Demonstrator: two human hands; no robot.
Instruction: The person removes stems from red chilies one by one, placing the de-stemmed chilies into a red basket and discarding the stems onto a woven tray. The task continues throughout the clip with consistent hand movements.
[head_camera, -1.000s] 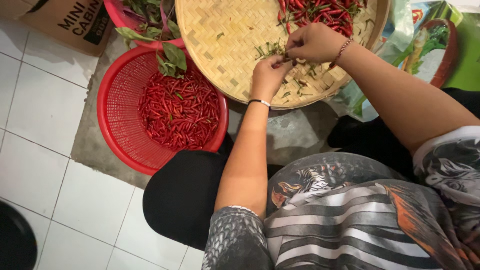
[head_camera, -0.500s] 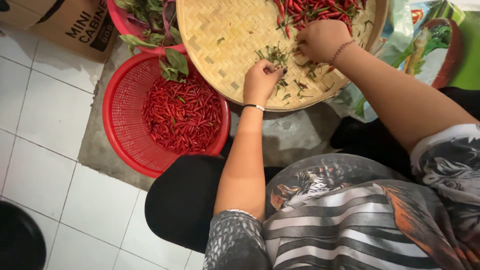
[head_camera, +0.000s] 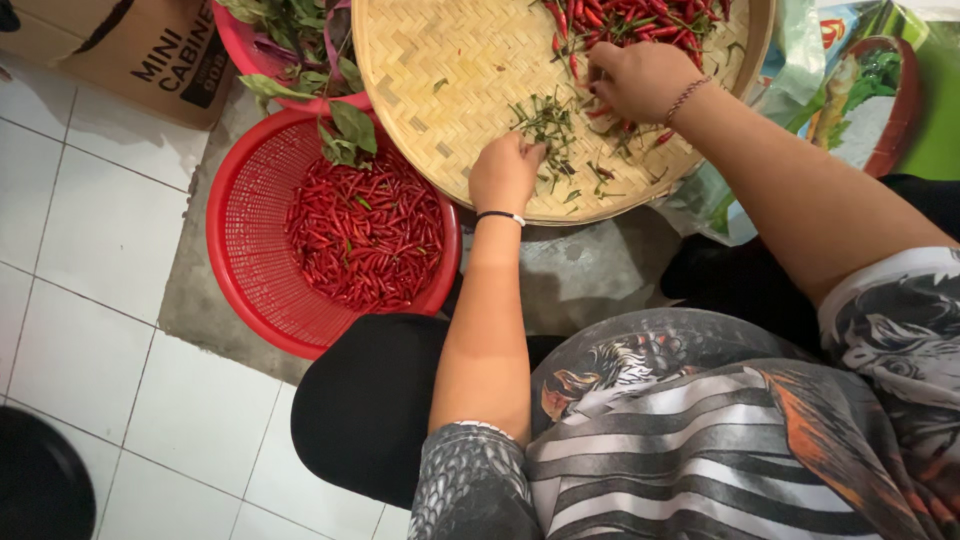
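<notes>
The near left part of the woven tray (head_camera: 440, 90) lies bare, open room for a hand. Farther in, green stems (head_camera: 548, 122) are scattered under the left hand (head_camera: 505, 172), and the right hand (head_camera: 640, 80) sits against the red chili heap (head_camera: 630, 20). Left of the tray, the red basket (head_camera: 250, 250) of chilies crowds close, leafy greens (head_camera: 345, 135) overhanging its rim. The tiled floor (head_camera: 90, 230) beyond is open.

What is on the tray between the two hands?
In the head view, a scatter of green stems lies on the woven tray between the left hand and the right hand.
</notes>
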